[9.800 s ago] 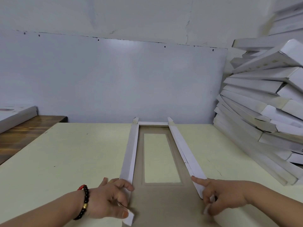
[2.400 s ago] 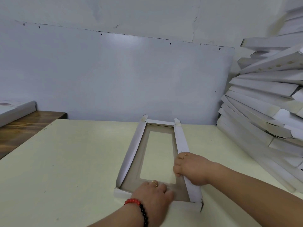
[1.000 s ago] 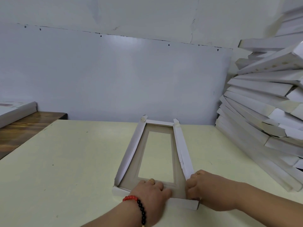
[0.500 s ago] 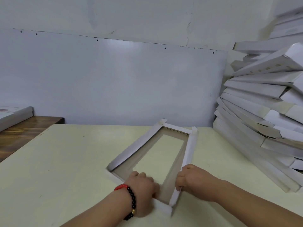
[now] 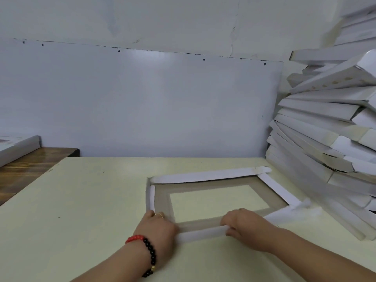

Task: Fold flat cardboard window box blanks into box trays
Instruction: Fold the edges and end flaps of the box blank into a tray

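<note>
A cardboard box tray (image 5: 213,180) with a rectangular window cut in its brown base is seen in the lower centre and right of the frame, lying on a pale yellow surface (image 5: 81,210), which shows through the window. Its white side walls are folded up along the far edge and the left end; the right end lies close to a stack of boxes (image 5: 325,139), and whether they touch cannot be told. The near white wall is gripped at both ends. The left hand (image 5: 158,228), in the lower centre, is closed over the tray's near left corner, with fingers curled onto the brown base; a ring is seen on one finger, and a bracelet of red and black beads (image 5: 146,253) is worn on the wrist. The right hand (image 5: 246,226), just right of centre, is closed around the near wall, fingers inside and thumb outside. The stack of white folded boxes is piled unevenly along the right edge, up to the top right corner. A grey panel (image 5: 142,102) is fixed to the wall behind. At the left edge, a wooden table (image 5: 26,167) carries another white box (image 5: 16,147).
</note>
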Motion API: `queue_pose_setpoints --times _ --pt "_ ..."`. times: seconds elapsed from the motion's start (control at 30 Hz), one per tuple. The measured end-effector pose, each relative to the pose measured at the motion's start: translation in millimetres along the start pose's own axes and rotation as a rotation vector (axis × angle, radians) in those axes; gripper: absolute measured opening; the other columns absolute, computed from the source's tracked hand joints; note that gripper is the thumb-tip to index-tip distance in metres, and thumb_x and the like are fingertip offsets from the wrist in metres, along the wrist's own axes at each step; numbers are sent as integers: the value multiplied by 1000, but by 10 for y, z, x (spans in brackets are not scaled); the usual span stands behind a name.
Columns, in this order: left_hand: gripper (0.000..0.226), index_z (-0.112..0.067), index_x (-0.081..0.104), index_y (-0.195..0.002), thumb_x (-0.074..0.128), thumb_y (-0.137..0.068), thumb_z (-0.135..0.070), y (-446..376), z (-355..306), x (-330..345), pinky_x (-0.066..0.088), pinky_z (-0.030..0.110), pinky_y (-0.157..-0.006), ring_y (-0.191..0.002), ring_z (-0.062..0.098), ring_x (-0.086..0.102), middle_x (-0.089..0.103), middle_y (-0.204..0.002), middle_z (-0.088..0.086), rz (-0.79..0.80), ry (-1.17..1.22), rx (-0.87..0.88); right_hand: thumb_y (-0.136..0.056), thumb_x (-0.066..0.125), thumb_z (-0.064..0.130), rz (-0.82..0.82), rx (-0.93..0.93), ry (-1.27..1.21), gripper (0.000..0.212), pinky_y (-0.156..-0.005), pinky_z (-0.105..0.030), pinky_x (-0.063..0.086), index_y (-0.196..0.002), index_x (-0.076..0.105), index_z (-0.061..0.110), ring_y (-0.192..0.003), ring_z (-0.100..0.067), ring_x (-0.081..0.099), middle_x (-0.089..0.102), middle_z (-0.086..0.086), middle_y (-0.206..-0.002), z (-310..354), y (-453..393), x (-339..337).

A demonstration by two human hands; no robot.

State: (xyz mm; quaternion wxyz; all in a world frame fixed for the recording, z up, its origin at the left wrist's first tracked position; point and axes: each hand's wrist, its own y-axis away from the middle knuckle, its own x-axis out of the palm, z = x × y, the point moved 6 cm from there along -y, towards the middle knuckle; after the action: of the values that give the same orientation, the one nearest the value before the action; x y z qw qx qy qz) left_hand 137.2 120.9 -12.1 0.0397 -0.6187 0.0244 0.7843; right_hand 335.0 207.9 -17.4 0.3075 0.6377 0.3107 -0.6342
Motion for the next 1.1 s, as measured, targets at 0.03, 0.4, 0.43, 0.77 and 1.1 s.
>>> queue_pose_setpoints --times 0.03,0.4,0.43,0.77,1.1 --pt "30 -25 63 -102 39 -87 -16 -4 82 1 27 35 -92 -106 21 49 65 -102 2 1 -6 -18 -98 45 31 10 30 4 20 -92 -26 35 -114 57 28 -104 -16 52 59 7 -113 -84 37 3" --pt "33 -27 59 -109 38 -87 -14 -211 882 82 24 30 -87 -100 20 35 56 -110 -6 -46 -23 -315 -99 40 36 61 317 127 23 -69 -31 33 -104 55 19 -83 -17 42 56 1 -103 -468 285 8" --pt "35 -29 56 -112 39 -86 -14 -274 778 78 24 32 -90 -106 21 38 57 -112 -7 -58 7 -274 -100 40 35 67 318 133 25 -69 -31 32 -106 56 18 -84 -18 44 57 -1 -106 -413 248 15" --pt "27 -23 53 -112 40 -89 -22 -586 -807 12 21 37 -100 -118 23 43 57 -117 0 -65 304 -10 -95 42 18 73 172 118 16 -68 -32 35 -88 55 13 -87 -30 55 64 -13 -99 427 -81 -100" --pt "48 -33 58 -116 41 -83 -3 -466 -158 116 11 28 -90 -118 13 38 54 -114 -15 -174 296 232 -89 41 4 249 103 213 59 -105 -26 32 -140 41 33 -131 -14 39 42 10 -140 -521 672 -354"
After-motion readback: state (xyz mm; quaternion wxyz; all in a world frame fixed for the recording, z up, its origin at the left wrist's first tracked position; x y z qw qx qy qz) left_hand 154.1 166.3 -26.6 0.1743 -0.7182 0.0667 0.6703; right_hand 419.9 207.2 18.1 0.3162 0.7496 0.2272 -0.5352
